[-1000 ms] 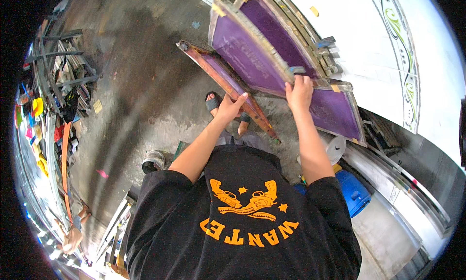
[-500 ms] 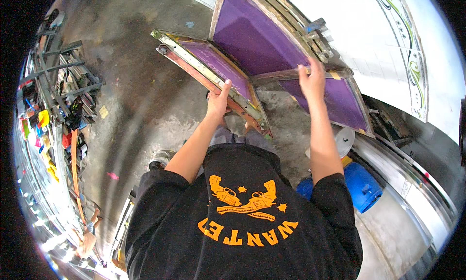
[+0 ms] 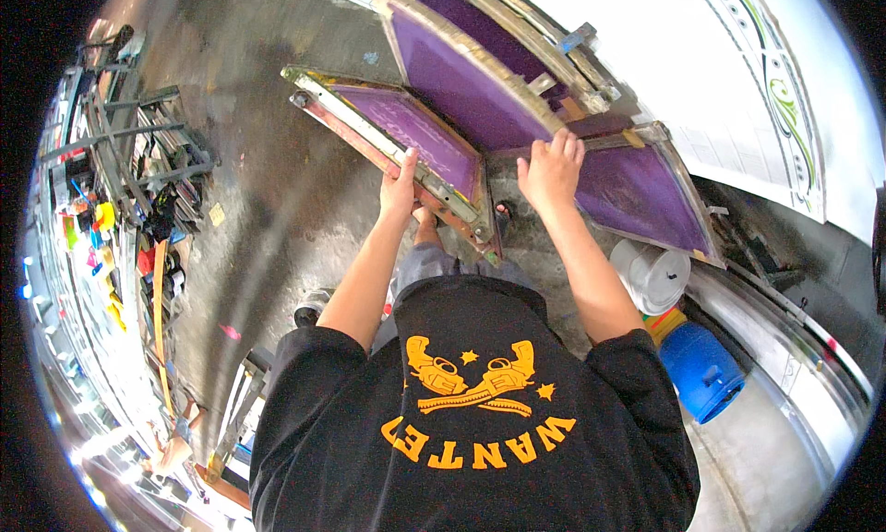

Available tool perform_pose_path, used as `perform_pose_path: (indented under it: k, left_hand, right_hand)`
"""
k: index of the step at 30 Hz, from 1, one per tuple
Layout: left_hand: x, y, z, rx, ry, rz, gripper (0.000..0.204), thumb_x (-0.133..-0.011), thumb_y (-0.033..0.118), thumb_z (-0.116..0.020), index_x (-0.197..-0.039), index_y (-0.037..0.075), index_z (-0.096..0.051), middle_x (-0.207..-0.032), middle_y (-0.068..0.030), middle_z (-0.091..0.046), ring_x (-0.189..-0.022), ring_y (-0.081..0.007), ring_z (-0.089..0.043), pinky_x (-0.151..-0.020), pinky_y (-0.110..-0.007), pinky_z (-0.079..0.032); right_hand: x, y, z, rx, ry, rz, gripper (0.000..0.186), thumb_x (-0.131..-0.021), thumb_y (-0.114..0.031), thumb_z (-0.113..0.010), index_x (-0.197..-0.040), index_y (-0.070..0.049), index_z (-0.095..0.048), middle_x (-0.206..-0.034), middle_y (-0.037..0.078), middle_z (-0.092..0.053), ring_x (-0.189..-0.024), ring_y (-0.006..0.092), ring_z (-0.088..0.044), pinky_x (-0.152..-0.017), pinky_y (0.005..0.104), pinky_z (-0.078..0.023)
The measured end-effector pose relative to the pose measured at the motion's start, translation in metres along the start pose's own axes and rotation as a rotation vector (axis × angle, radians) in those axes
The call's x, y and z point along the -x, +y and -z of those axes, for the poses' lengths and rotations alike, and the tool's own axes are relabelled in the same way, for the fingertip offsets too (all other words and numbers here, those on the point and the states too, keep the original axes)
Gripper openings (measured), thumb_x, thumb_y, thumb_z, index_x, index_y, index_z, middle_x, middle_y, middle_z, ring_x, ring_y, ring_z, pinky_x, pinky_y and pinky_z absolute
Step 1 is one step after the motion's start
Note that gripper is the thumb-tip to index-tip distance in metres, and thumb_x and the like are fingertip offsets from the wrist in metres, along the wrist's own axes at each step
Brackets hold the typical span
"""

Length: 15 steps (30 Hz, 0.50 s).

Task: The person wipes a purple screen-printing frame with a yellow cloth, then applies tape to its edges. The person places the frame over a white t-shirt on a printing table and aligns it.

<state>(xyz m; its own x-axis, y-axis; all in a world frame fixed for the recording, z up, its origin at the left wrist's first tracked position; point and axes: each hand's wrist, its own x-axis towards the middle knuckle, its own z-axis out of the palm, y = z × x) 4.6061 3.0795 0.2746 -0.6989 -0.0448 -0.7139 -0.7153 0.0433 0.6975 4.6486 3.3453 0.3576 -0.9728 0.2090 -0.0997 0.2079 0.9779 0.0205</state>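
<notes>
A large white banner with green and black scrollwork hangs along the wall at upper right, behind the purple frames. Below it, at right on the floor, stand a white bucket and a blue drum, side by side. Small bright-coloured packages crowd the shelves at far left, too small to tell apart.

Stained concrete floor, cluttered racks

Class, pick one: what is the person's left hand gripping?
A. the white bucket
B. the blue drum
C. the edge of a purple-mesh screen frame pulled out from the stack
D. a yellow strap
C: the left hand grips the near edge of the purple-mesh screen frame, while the right hand rests on the leaning stack of frames.
</notes>
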Motion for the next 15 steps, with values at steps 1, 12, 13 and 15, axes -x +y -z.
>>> perform_pose_path:
  k: [1, 12, 13, 15]
  left_hand:
    - [0.004, 0.002, -0.002, 0.052, 0.005, -0.027, 0.085, -0.088, 0.070, -0.066, -0.137, 0.001, -0.052, -0.115, -0.0130, -0.066, -0.096, -0.0238, -0.069, -0.076, -0.036, -0.059]
    - [0.019, 0.014, 0.020, -0.133, -0.030, 0.172, 0.096, -0.082, 0.077, -0.066, -0.144, 0.007, -0.047, -0.128, -0.0122, -0.060, -0.112, -0.0273, -0.063, -0.088, -0.048, -0.056]
    - [0.017, 0.012, 0.022, -0.136, -0.035, 0.170, 0.096, -0.082, 0.077, -0.066, -0.144, 0.006, -0.048, -0.128, -0.0125, -0.060, -0.111, -0.0273, -0.064, -0.088, -0.048, -0.057]
    - [0.013, 0.007, 0.028, -0.141, -0.045, 0.169, 0.096, -0.082, 0.078, -0.066, -0.144, 0.006, -0.048, -0.128, -0.0132, -0.060, -0.110, -0.0274, -0.065, -0.087, -0.047, -0.057]
  right_hand:
    - [0.005, -0.003, 0.004, -0.051, -0.004, 0.027, 0.047, -0.085, -0.035, -0.076, -0.113, 0.001, -0.067, -0.122, 0.026, -0.056, -0.123, 0.0421, -0.049, -0.114, 0.0564, -0.032]
    - [0.036, -0.059, -0.023, -0.388, -0.220, 0.131, 0.061, -0.082, -0.034, -0.077, -0.132, -0.004, -0.057, -0.103, 0.016, -0.068, -0.099, 0.0348, -0.066, -0.089, 0.0484, -0.048]
    - [0.040, -0.063, -0.023, -0.404, -0.249, 0.110, 0.060, -0.083, -0.033, -0.076, -0.131, -0.004, -0.057, -0.104, 0.016, -0.068, -0.099, 0.0355, -0.066, -0.088, 0.0488, -0.049]
    - [0.043, -0.066, -0.025, -0.483, -0.278, 0.015, 0.057, -0.083, -0.031, -0.075, -0.130, -0.003, -0.058, -0.104, 0.018, -0.068, -0.099, 0.0370, -0.066, -0.086, 0.0500, -0.050]
